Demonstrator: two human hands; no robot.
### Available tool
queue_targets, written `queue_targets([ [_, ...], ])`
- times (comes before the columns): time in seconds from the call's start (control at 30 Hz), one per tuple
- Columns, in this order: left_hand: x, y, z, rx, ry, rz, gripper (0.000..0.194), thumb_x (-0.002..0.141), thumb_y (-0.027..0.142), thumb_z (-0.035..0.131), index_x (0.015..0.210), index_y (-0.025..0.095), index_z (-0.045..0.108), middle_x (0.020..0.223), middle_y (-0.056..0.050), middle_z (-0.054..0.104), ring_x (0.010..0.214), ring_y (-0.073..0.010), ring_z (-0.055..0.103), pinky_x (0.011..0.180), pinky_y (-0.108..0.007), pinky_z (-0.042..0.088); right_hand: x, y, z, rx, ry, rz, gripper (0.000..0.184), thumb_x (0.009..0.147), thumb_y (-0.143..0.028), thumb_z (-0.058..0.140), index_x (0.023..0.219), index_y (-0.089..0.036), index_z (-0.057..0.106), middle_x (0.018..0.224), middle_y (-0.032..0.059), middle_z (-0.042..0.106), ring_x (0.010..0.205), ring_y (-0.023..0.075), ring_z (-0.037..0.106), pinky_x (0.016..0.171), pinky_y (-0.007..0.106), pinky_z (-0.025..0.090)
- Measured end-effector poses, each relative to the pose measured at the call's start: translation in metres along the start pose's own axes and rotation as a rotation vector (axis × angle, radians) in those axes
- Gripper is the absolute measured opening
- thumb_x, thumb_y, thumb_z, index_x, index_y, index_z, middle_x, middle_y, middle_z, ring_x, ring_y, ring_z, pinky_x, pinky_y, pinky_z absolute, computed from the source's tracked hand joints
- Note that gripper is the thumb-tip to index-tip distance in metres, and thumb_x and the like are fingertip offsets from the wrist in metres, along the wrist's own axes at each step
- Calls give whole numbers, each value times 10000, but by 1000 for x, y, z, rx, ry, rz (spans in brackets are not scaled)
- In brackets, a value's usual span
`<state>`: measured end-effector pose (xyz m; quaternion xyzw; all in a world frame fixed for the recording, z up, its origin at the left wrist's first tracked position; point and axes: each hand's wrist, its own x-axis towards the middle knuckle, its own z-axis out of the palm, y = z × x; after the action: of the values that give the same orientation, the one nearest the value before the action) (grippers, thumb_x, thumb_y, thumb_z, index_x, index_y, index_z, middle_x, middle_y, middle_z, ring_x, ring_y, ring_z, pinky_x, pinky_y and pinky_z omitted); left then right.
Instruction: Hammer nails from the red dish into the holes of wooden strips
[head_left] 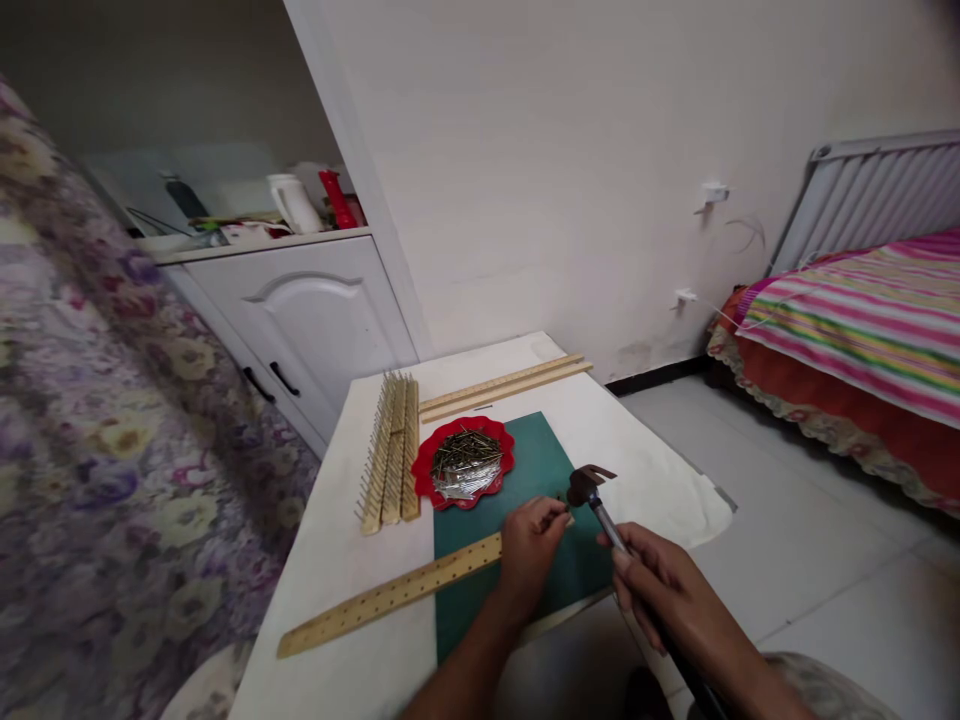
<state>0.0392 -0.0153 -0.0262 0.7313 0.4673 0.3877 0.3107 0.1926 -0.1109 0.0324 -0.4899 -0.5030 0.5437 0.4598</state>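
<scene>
Left fingers (556, 513) pinched together at end of drilled wooden strip (405, 596); whether nail sits between them, cannot tell. Right fingers (637, 570) wrapped around claw hammer (609, 524), head near left fingers. Strip lies across green mat (469, 620) and white surface (330, 560). Beyond: red dish (424, 470) of nails (466, 462), nail-studded strips (394, 450) beside it.

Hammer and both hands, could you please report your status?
Right hand grips hammer, head near left fingertips. Left hand at holed wooden strip; fingertip grip unclear. Red dish of nails close beyond left hand.
</scene>
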Motion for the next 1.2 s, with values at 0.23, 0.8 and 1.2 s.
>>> queue_targets([
  [0.23, 0, 0, 0, 8, -1, -1, 127, 780, 233, 551, 714, 185, 647, 651, 24, 576, 595, -106, 486, 545, -211, 324, 0, -1, 5, -128, -17, 19, 228, 909, -397, 414, 843, -192, 489, 513, -85, 499, 308, 44, 378, 335, 161, 258],
  [0.8, -4, 6, -18, 43, -20, 38, 139, 791, 233, 535, 762, 182, 661, 717, -6, 619, 640, -121, 536, 585, -214, 379, 9, 6, 0, 63, 31, 35, 299, 863, -470, 457, 945, -187, 507, 525, -69, 536, 280, 42, 356, 323, 181, 201],
  [1.2, 69, -35, -111, 536, 75, 66, 178, 748, 97, 506, 819, 181, 646, 880, -56, 621, 827, -188, 554, 708, -274, 390, 28, 22, 4, 115, 14, 48, 376, 795, -566, 495, 849, -195, 478, 513, -67, 548, 249, 46, 362, 295, 183, 218],
])
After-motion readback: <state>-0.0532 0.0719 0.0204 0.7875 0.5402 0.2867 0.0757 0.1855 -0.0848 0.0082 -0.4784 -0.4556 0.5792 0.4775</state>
